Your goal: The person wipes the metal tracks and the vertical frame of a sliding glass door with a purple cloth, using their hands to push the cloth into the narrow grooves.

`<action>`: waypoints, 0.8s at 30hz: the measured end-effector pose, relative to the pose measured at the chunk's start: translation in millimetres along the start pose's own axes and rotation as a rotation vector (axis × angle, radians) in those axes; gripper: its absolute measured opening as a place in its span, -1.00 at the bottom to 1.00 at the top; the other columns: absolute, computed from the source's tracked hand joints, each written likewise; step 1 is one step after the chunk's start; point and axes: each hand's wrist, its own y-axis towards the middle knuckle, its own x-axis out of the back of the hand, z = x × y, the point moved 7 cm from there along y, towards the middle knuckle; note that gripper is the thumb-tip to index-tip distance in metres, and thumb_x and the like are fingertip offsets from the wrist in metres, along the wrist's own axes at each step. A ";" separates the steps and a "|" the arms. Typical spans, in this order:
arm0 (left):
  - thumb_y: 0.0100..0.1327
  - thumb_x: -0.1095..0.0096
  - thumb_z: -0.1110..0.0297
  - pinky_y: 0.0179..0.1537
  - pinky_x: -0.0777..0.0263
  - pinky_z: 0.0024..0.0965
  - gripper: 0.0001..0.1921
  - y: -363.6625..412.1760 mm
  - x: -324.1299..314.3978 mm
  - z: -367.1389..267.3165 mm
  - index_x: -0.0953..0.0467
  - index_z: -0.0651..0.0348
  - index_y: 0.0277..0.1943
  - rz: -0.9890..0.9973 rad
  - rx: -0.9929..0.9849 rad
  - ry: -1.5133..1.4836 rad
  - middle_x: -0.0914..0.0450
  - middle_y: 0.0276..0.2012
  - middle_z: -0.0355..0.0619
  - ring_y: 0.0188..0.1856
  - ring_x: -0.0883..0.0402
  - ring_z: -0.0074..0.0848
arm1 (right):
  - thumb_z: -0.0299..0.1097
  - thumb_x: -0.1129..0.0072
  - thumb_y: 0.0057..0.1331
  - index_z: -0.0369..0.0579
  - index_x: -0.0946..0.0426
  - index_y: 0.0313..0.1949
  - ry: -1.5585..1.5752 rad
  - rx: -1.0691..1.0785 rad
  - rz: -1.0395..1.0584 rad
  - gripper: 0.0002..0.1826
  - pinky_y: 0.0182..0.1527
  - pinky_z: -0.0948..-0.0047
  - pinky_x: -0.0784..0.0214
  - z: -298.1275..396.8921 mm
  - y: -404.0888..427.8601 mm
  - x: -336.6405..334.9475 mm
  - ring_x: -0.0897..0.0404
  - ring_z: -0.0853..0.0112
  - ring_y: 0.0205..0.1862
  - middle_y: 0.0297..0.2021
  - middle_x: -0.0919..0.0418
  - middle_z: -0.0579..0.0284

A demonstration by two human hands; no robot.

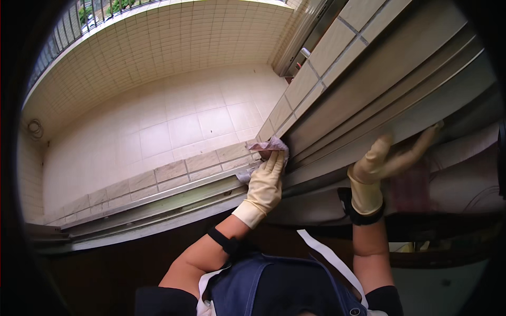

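My left hand point(265, 189), in a cream rubber glove, presses a pinkish-grey cloth point(276, 145) into the corner where the metal sliding-door track point(158, 209) meets the upright door frame point(340, 106). The cloth is bunched under and around its fingertips, and one end lies over the track's edge. My right hand point(373, 166), gloved alike, is raised beside the frame and the curtain at the right. Its fingers are spread and blurred, and I see nothing in them.
Beyond the track lies a tiled balcony floor point(189, 126), bounded by a low tiled wall point(178, 39) with a metal railing point(67, 35) above. A tiled wall edge point(312, 75) rises beside the frame. A coiled cable point(35, 128) hangs at the far left. A pale curtain point(466, 173) hangs on the right.
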 end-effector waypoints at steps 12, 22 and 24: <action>0.21 -0.17 0.22 0.00 -0.37 -0.01 -0.70 7.6 -8.1 38.4 -0.61 0.20 -0.09 0.266 0.252 0.254 -0.69 -0.17 -0.06 -0.02 -0.57 -0.10 | -0.13 -0.06 0.41 -0.44 -0.02 0.43 -0.011 -0.070 -0.094 -0.20 0.49 -0.09 0.16 2.6 -1.8 -4.2 0.00 -0.21 0.50 0.44 -0.01 -0.44; 0.13 -0.25 0.33 0.42 -0.12 -0.04 -0.25 -4.6 -15.9 14.9 -0.25 0.32 0.41 -0.020 0.247 -0.221 -0.34 0.36 0.25 0.37 -0.31 0.09 | -0.20 -0.05 0.39 -0.45 0.04 0.44 -0.047 -0.084 -0.081 -0.20 0.51 -0.08 0.19 7.4 -2.3 -2.6 0.02 -0.20 0.51 0.44 0.01 -0.44; 0.13 -0.26 0.27 0.38 -0.13 -0.03 -0.26 -12.8 -6.1 14.3 -0.28 0.34 0.39 0.021 0.074 0.113 -0.38 0.33 0.22 0.34 -0.37 0.02 | -0.23 -0.05 0.38 -0.45 0.04 0.44 -0.039 -0.068 -0.073 -0.20 0.51 -0.07 0.20 7.7 -2.5 -2.5 0.03 -0.20 0.51 0.45 0.02 -0.43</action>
